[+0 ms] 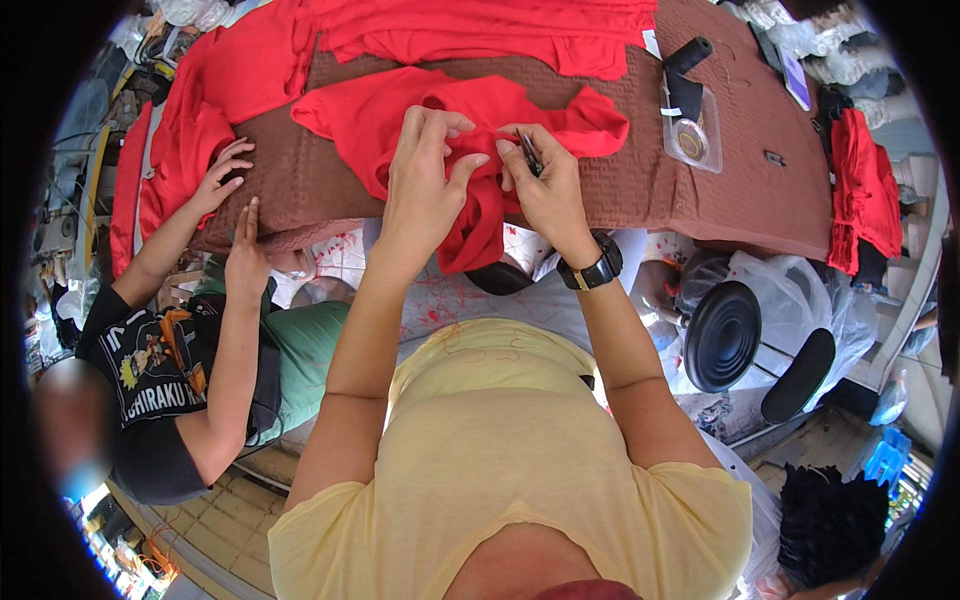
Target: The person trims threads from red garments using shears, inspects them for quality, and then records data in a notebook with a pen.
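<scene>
A red garment lies bunched on the brown-covered table, one part hanging over the near edge. My left hand is curled around a fold of it, thumb and index tips a little apart; some of its fingers are hidden. Close beside it, my right hand is closed around small dark thread snips, with its thumb and fingertips near the same red cloth. Whether the snips' blades touch the cloth cannot be made out.
More red garments cover the table's far side and left end. On the right stand a clear plastic tray and a black cylinder. A co-worker's hands rest at the table's left edge. Black stools stand below right.
</scene>
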Action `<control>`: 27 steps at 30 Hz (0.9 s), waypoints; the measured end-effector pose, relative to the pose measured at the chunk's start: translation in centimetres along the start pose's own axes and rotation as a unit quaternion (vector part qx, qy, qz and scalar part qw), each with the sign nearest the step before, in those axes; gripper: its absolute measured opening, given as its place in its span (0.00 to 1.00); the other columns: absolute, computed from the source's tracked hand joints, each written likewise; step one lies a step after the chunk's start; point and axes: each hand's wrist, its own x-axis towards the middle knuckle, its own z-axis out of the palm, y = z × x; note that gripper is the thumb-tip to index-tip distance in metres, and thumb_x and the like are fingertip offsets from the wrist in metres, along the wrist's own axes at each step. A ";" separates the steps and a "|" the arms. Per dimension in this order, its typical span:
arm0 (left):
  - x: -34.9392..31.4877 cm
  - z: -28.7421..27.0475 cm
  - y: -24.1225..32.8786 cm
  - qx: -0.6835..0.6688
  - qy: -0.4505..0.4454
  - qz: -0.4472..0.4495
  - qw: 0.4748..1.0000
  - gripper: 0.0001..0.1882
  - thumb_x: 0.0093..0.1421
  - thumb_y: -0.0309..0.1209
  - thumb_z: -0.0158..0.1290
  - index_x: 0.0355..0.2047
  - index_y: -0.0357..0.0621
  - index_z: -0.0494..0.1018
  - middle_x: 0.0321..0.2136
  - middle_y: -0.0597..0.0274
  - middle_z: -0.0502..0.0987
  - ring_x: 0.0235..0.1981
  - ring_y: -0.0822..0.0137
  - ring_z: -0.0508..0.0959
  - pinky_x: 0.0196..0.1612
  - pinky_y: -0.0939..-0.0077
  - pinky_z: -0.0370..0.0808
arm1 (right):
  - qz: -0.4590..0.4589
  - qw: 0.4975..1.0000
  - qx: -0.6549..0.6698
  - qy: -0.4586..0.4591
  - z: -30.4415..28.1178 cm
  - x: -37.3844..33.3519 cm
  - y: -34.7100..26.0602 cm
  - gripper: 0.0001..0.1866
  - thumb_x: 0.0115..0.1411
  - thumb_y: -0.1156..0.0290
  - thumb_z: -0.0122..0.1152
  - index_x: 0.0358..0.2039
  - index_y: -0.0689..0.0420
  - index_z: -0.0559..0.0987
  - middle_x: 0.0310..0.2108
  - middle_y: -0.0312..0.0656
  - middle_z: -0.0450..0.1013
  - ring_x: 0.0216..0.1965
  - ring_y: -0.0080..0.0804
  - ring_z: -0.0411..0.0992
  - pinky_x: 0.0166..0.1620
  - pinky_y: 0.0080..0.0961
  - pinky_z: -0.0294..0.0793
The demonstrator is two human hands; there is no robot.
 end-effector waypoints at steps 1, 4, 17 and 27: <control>0.1 0.2 -0.1 0.006 0.004 0.001 1.000 0.15 0.57 0.25 0.60 0.43 0.37 0.71 0.38 0.53 0.69 0.34 0.57 0.74 0.39 0.63 0.73 | -0.006 1.000 0.004 0.002 0.0 0.1 0.3 0.10 0.65 0.72 0.57 0.45 0.61 0.77 0.17 0.34 0.71 0.20 0.15 0.67 0.25 0.20 0.65; 0.5 0.3 -0.3 -0.012 0.024 -0.018 0.999 0.12 0.59 0.25 0.58 0.43 0.37 0.73 0.38 0.53 0.69 0.35 0.55 0.76 0.39 0.62 0.73 | -0.007 1.000 0.013 -0.003 -0.2 0.2 0.1 0.09 0.66 0.73 0.56 0.44 0.62 0.77 0.19 0.35 0.72 0.22 0.16 0.68 0.27 0.20 0.67; 1.7 2.2 -2.9 -0.084 -0.033 -0.064 0.994 0.05 0.60 0.26 0.58 0.34 0.36 0.77 0.30 0.61 0.74 0.31 0.72 0.73 0.36 0.77 0.70 | -0.059 0.997 -0.022 0.036 0.0 0.0 0.2 0.07 0.63 0.76 0.60 0.41 0.61 0.79 0.28 0.31 0.72 0.26 0.13 0.61 0.30 0.15 0.63; -0.1 1.6 -4.6 -0.352 0.001 -0.151 0.924 0.06 0.70 0.30 0.50 0.43 0.43 0.71 0.34 0.68 0.74 0.34 0.78 0.72 0.41 0.83 0.69 | 0.027 0.995 0.092 0.041 -1.0 0.1 1.0 0.08 0.62 0.75 0.61 0.42 0.61 0.79 0.32 0.29 0.73 0.33 0.12 0.64 0.38 0.15 0.64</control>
